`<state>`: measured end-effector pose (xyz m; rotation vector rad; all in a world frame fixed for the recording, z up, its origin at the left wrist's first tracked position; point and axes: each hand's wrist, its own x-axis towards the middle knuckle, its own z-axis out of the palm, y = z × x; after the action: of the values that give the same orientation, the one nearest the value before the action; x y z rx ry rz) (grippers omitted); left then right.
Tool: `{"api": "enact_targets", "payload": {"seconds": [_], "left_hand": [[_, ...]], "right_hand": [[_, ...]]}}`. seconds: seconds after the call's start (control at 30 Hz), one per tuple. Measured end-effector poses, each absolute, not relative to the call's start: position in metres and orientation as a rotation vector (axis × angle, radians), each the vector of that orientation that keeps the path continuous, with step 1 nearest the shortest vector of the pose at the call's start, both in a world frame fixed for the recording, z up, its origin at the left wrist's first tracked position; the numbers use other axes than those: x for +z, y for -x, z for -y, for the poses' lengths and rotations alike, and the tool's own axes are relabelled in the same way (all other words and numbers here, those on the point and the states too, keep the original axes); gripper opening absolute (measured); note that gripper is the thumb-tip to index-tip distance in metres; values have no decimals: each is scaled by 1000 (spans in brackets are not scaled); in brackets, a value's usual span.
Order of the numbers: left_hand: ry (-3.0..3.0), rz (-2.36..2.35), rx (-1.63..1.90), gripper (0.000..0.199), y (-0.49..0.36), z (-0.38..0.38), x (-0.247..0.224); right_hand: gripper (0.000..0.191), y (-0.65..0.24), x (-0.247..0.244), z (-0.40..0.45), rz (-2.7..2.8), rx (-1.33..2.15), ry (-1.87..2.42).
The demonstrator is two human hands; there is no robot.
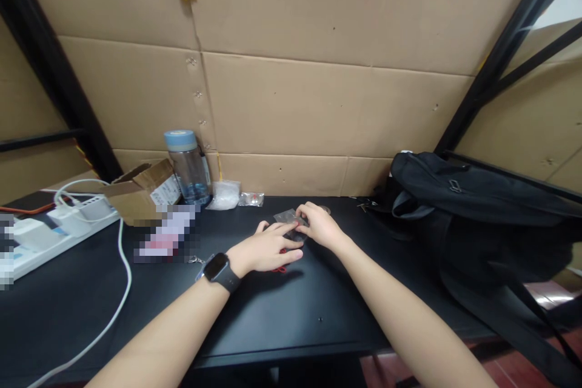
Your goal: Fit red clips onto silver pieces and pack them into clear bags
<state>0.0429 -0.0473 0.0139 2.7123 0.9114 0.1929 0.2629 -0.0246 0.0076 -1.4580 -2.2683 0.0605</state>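
Observation:
My left hand (271, 247), with a dark watch (217, 268) on its wrist, reaches over the black table with its fingers spread. Its fingertips touch or hover at a small clear plastic bag (285, 216); I cannot tell which. Partly hidden beneath that hand lies a red cord (280, 268). My right hand (318, 224) is closed in a pinch at the bag's right side. A small red bit shows between its fingertips, and the rest of what is there is covered by the fingers.
Along the back are a clear bottle (184, 167), an opened cardboard box (143, 191), a white plastic pouch (224, 194) and a small clear packet (251, 199). A power strip (77, 224) with a white cable lies left. A black backpack (482, 218) stands right. Cardboard walls the back.

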Motion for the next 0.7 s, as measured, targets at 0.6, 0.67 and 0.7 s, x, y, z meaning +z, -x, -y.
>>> {"api": "enact_targets", "payload": {"seconds": [0.6,0.67,0.7], "left_hand": [[-2560,-842,754,38,-32,26,15],[-2519,-999,860,41,-31,20,11],[-2513,-1097,876,38,-31,17,8]], "right_hand": [[21,-288,12,11,2270,352,1183],[19,-293,9,8,2251,346,1223],[23,-294,8,8,2257,352,1232]]}}
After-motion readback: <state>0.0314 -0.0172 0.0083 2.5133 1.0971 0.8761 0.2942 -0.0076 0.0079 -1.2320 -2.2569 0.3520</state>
